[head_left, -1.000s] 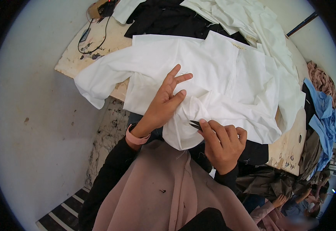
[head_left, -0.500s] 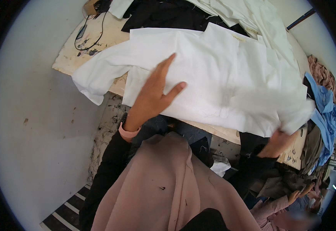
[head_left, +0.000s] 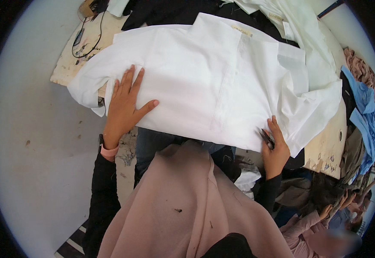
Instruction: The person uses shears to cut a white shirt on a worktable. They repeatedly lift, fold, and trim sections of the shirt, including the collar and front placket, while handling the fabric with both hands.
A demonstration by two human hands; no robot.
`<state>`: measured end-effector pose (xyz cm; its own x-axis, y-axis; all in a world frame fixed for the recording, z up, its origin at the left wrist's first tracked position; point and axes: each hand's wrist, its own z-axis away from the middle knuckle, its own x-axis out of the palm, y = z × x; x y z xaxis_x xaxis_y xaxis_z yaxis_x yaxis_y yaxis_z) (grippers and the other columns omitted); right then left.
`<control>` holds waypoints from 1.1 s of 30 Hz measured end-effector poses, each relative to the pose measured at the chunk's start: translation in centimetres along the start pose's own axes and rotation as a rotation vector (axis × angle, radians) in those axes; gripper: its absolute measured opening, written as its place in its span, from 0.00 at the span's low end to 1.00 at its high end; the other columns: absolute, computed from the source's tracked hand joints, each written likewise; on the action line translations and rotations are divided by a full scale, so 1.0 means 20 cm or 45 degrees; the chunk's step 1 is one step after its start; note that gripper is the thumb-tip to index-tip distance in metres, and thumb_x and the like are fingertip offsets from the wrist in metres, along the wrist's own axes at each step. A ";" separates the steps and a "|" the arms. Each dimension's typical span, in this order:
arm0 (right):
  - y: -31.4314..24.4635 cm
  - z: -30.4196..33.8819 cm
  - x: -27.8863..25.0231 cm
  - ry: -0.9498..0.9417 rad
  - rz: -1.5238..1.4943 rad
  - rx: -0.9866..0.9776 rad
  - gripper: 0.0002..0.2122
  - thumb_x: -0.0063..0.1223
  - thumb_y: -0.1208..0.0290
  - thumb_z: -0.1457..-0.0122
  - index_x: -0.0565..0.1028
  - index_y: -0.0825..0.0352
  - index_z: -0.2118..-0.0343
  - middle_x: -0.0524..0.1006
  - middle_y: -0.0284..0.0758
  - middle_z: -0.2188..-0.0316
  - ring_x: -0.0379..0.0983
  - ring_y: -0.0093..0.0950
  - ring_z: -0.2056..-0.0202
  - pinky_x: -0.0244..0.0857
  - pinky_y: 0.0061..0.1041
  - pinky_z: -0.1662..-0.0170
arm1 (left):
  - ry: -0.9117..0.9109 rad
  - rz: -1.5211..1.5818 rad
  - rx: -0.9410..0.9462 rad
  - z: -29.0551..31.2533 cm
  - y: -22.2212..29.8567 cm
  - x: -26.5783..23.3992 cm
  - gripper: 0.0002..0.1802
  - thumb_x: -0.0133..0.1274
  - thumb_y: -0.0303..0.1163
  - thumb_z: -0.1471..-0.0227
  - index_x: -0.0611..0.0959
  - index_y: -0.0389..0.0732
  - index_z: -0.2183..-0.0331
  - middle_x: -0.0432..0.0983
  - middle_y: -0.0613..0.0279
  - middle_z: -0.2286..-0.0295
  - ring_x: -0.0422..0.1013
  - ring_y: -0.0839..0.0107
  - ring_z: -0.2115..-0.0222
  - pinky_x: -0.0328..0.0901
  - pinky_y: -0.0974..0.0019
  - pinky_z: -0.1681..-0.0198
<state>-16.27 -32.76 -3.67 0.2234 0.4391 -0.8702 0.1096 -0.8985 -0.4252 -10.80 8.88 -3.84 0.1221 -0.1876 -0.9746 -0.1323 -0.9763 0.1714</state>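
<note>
in the head view, the white shirt (head_left: 187,77), partly bunched a second ago, now lies spread over the table (head_left: 320,159), suggesting smoothing. the left hand (head_left: 123,105) rests fingers-spread on it; the right hand (head_left: 277,151) grips dark snips (head_left: 267,138).

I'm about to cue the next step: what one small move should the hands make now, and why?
Probably slide the right hand outward to smooth the right sleeve, keeping the black tool tips off the cloth. That sleeve looks creased and bunched, while the middle of the shirt lies fairly flat and the left hand rests spread on it.
</note>
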 end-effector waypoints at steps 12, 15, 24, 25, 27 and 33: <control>0.03 0.01 0.06 0.143 -0.007 -0.053 0.24 0.58 0.80 0.52 0.77 0.59 0.48 0.76 0.31 0.44 0.82 0.34 0.67 0.73 0.26 0.66 | -0.332 0.956 0.144 0.16 0.22 -0.06 0.12 0.67 0.35 0.55 0.81 0.38 0.75 0.78 0.64 0.75 0.75 0.63 0.73 0.68 0.64 0.66; 0.01 0.00 0.05 0.124 -0.046 -0.026 0.24 0.58 0.80 0.53 0.77 0.60 0.49 0.75 0.33 0.43 0.82 0.34 0.66 0.73 0.25 0.66 | -0.099 0.640 -0.425 0.28 -0.10 -0.25 0.10 0.64 0.31 0.52 0.85 0.35 0.69 0.82 0.59 0.69 0.78 0.58 0.72 0.70 0.62 0.65; -0.31 -0.11 0.05 0.141 -0.214 0.029 0.21 0.63 0.76 0.52 0.77 0.61 0.52 0.79 0.35 0.68 0.75 0.32 0.73 0.69 0.27 0.67 | 0.034 0.611 0.147 0.16 0.34 -0.13 0.11 0.58 0.30 0.46 0.81 0.39 0.60 0.77 0.56 0.61 0.75 0.57 0.60 0.68 0.60 0.58; -0.33 -0.13 0.07 0.067 -0.414 0.104 0.19 0.66 0.71 0.51 0.77 0.62 0.54 0.76 0.35 0.74 0.73 0.30 0.75 0.67 0.25 0.68 | -0.010 0.645 0.373 0.09 0.43 -0.09 0.10 0.59 0.30 0.46 0.81 0.39 0.61 0.76 0.58 0.64 0.75 0.59 0.63 0.68 0.60 0.59; -0.36 -0.17 0.12 -0.067 -0.543 0.102 0.19 0.69 0.67 0.52 0.76 0.63 0.57 0.75 0.35 0.77 0.73 0.28 0.75 0.67 0.25 0.69 | -0.031 0.708 0.492 -0.01 0.57 -0.01 0.09 0.60 0.30 0.48 0.81 0.40 0.63 0.74 0.59 0.67 0.73 0.59 0.66 0.68 0.58 0.61; -0.35 -0.18 0.18 -0.157 -0.477 0.109 0.14 0.66 0.59 0.48 0.76 0.64 0.69 0.79 0.35 0.79 0.77 0.33 0.77 0.66 0.27 0.72 | -0.246 0.594 0.608 -0.21 0.59 0.09 0.06 0.58 0.31 0.48 0.79 0.41 0.68 0.73 0.62 0.69 0.72 0.60 0.67 0.65 0.59 0.63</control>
<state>-12.78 -24.92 -2.89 0.0653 0.7373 -0.6724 0.0792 -0.6755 -0.7331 -7.94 -3.49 -2.99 -0.2247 -0.5104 -0.8301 -0.5520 -0.6353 0.5400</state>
